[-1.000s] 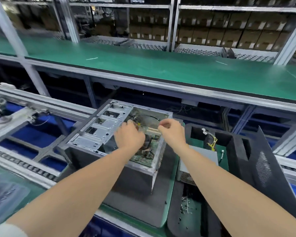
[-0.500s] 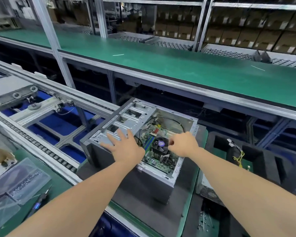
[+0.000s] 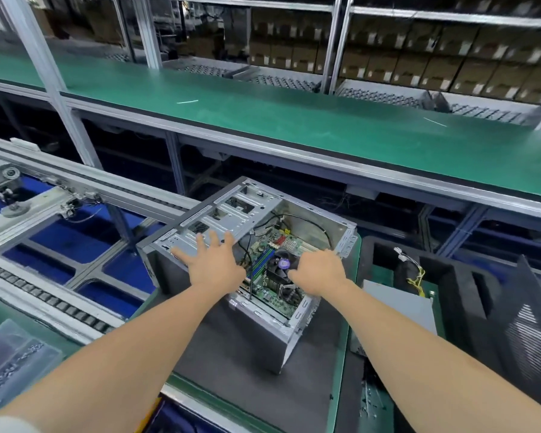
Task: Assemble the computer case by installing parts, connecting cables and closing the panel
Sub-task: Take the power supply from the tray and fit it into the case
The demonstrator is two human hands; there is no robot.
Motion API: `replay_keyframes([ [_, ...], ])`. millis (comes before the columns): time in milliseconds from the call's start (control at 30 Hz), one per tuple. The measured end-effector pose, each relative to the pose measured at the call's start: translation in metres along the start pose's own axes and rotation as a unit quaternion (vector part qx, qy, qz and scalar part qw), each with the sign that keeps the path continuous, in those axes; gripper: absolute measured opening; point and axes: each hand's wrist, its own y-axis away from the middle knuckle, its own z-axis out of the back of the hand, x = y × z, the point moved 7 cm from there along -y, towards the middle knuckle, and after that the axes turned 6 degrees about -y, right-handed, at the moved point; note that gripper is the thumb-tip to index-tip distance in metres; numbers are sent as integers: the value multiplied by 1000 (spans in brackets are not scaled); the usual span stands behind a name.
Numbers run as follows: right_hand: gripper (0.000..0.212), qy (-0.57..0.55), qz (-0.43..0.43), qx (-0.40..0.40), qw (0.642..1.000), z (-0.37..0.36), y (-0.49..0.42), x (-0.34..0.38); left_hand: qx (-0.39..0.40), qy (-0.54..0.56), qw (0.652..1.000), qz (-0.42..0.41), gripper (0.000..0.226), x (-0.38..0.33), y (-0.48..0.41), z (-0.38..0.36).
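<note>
One computer case [image 3: 256, 332], open side up, on a dark mat [image 3: 247, 389] toward the far edge of the worktop [image 3: 341, 379]. Inside it: one green circuit board [image 3: 274, 295], one round fan [image 3: 282, 263] on top of the board, and black cables [image 3: 314, 227] looping along the far wall.

Two grips at the case. Left grip [image 3: 214, 267] wide open, fingers spread flat on the metal drive cage [image 3: 231, 214] over the case's left half. Right grip [image 3: 319, 270] over the case's right side, fingers curled down beside the fan; cannot tell whether anything is pinched there.

Just right of the case, one grey metal box [image 3: 397, 310]. Beyond it, one black foam tray [image 3: 450, 276] holding a bundle of yellow and white wires [image 3: 417, 275]. At the right edge, one dark vented panel [image 3: 531, 332], tilted. At the near left corner, one clear plastic box [image 3: 13, 364].
</note>
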Motion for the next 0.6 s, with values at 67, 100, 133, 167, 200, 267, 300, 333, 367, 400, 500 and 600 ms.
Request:
replay_keyframes([
  [67, 43, -10, -22, -9, 1000, -1, 3, 4, -6, -5, 999, -32, 84, 3, -14, 0],
  [100, 43, -10, -31, -13, 999, -2, 4, 7, -8, -4, 999, -50, 81, 4, -21, 0],
  [133, 44, -8, -39, -15, 999, -3, 6, 10, -9, -4, 998, -70, 79, 5, -29, -1],
  [167, 44, -4, -47, -13, 999, -5, 7, 14, -6, -5, 996, -90, 80, 6, -36, -1],
  [200, 45, 2, -54, -9, 999, -8, 9, 19, 0, -8, 994, -109, 84, 7, -43, -1],
  [267, 45, 8, -72, -1, 997, -13, 10, 27, 4, -25, 989, -143, 97, 8, -55, 0],
  [300, 44, 5, -86, 2, 996, -14, 11, 30, 3, -34, 986, -161, 101, 8, -61, 1],
  [333, 43, 0, -101, 4, 995, -15, 12, 34, 3, -40, 983, -178, 102, 8, -67, 1],
  [367, 43, -4, -111, 7, 994, -16, 13, 38, 7, -43, 980, -192, 102, 8, -73, 2],
  [400, 44, -9, -120, 7, 993, -17, 14, 43, 12, -47, 977, -207, 102, 8, -78, 3],
  [500, 46, -36, -147, -5, 989, -18, 17, 57, 25, -65, 967, -243, 102, 8, -92, 6],
  [600, 50, -42, -165, -18, 985, -17, 18, 75, 36, -70, 957, -278, 102, 10, -106, 10],
])
